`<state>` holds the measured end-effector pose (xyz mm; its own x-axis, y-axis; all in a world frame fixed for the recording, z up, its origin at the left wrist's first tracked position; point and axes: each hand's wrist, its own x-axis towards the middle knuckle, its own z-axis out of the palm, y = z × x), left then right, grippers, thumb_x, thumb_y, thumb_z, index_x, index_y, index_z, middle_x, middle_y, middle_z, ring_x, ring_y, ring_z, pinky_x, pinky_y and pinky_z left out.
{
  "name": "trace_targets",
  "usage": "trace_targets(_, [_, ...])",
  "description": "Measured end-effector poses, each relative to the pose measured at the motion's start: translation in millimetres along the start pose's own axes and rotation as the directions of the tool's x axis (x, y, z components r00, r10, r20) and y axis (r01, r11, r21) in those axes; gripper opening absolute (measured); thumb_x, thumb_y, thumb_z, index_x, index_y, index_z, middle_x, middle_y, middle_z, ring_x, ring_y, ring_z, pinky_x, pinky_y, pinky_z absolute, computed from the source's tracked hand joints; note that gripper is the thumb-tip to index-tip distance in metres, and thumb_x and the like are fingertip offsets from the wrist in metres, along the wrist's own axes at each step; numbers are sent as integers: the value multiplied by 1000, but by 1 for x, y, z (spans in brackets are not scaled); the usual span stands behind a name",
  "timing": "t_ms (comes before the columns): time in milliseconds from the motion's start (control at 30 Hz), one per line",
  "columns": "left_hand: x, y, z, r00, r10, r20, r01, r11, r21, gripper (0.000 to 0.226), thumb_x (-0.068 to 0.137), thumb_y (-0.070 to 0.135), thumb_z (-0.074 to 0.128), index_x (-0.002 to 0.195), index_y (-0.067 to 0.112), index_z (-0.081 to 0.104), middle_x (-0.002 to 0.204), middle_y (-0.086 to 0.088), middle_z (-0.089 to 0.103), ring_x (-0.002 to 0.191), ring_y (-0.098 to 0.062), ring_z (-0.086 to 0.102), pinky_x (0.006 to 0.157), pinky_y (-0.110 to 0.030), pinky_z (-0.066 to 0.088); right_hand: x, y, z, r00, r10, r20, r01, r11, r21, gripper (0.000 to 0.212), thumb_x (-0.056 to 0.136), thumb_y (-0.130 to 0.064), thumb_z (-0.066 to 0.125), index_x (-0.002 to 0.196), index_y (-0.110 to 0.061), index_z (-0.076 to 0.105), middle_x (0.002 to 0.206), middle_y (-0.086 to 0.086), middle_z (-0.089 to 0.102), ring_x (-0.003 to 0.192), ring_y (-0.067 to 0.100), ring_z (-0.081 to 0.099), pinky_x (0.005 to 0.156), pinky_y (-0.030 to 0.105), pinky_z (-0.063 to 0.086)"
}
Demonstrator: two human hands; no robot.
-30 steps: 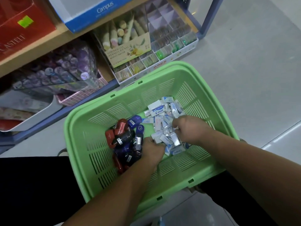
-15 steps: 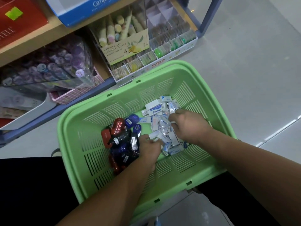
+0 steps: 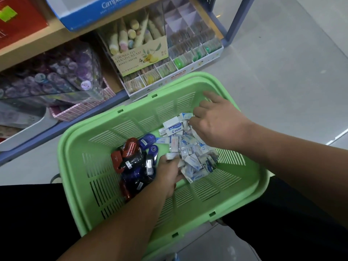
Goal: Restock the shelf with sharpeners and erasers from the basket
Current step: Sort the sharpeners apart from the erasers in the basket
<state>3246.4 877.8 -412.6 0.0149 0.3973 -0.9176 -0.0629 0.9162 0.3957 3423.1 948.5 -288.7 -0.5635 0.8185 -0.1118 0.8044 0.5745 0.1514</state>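
Observation:
A green plastic basket [image 3: 71,132] sits on my lap below the shelf. Inside it, red, blue and black sharpeners [image 3: 135,155] are heaped on the left and small white and blue wrapped erasers [image 3: 188,147] on the right. My left hand [image 3: 168,176] is low in the basket between the two heaps and grips a few white erasers, one of which sticks out at the fingertips. My right hand [image 3: 220,123] hovers over the far end of the eraser heap with its fingers spread loosely, fingertips touching the top erasers.
On the lower shelf stand a compartment display tray [image 3: 188,53], a hand cream box [image 3: 139,59] and a clear case of purple pens [image 3: 56,76]. A blue Campus box [image 3: 98,10] sits on the shelf above. Grey floor [image 3: 282,72] lies to the right.
My right hand has lifted out of the eraser heap, uncurled and moved toward the basket's far side. My left hand stayed low and now shows an eraser at its fingertips.

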Motion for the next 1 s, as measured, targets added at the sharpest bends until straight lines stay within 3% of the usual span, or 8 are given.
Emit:
trace_targets(100, [-4, 3, 6, 998, -49, 39, 49, 999, 8, 18, 107, 24, 53, 124, 20, 53, 109, -11, 71, 96, -32, 74, 83, -52, 63, -9, 13, -2, 994, -76, -75, 69, 994, -84, 14, 80, -7, 60, 68, -15, 61, 61, 7, 46, 65, 31, 50, 115, 64, 29])
trace_targets(367, [-16, 1, 14, 996, -70, 49, 71, 997, -11, 23, 107, 22, 53, 129, 17, 49, 118, -18, 65, 106, -37, 68, 82, -56, 62, -14, 25, 3, 991, -77, -107, 72, 996, -48, 22, 85, -12, 57, 63, -18, 56, 58, 5, 48, 63, 32, 53, 118, 56, 31])
trace_targets(567, [-26, 8, 25, 997, 19, 75, -24, 997, 66, 24, 98, 1, 59, 107, 23, 53, 111, -16, 68, 97, -30, 73, 74, -32, 63, -11, 23, 5, 993, -96, -72, 89, 992, -92, 19, 84, -14, 60, 66, -17, 62, 57, 5, 50, 62, 32, 54, 120, 58, 27])
trace_targets(700, [-34, 10, 46, 962, 259, 88, -274, 911, 308, 21, 94, 12, 70, 107, 22, 56, 106, 2, 64, 81, 1, 59, 63, -9, 46, -12, 20, 5, 994, -77, -79, 71, 995, -73, 15, 79, -13, 66, 65, -17, 63, 57, 5, 51, 62, 32, 55, 119, 57, 30])
trace_targets(800, [-43, 10, 56, 929, 315, 196, -367, 859, 356, 35, 90, 8, 66, 116, 29, 56, 111, 12, 62, 91, 9, 60, 79, -7, 49, -12, 12, 7, 998, -61, -16, 60, 998, -13, 17, 75, -12, 69, 65, -19, 58, 59, 5, 53, 62, 31, 53, 99, 51, 48])
trace_targets(867, [-50, 15, 55, 903, 332, 273, -417, 829, 373, 55, 85, 9, 61, 136, 29, 53, 120, -1, 67, 110, -10, 66, 97, -30, 56, -11, 7, 8, 998, -52, 39, 50, 998, 45, 20, 70, -13, 73, 65, -19, 54, 60, 5, 51, 60, 30, 52, 74, 44, 52])
trace_targets(900, [-52, 20, 52, 878, 362, 313, -467, 794, 390, 59, 84, 6, 57, 139, 29, 52, 121, -8, 66, 112, -17, 66, 97, -35, 57, -9, 4, 7, 998, -39, 46, 35, 996, 82, 20, 66, -13, 75, 66, -18, 55, 60, 5, 52, 59, 30, 52, 66, 42, 51])
trace_targets(1000, [-52, 33, 36, 813, 454, 364, -579, 696, 425, 49, 90, -11, 48, 125, 21, 58, 104, -17, 68, 87, -5, 67, 73, -15, 52, -4, -6, 5, 999, 34, 32, -40, 979, 199, 24, 58, -16, 81, 68, -15, 59, 63, 5, 55, 59, 29, 57, 50, 34, 48])
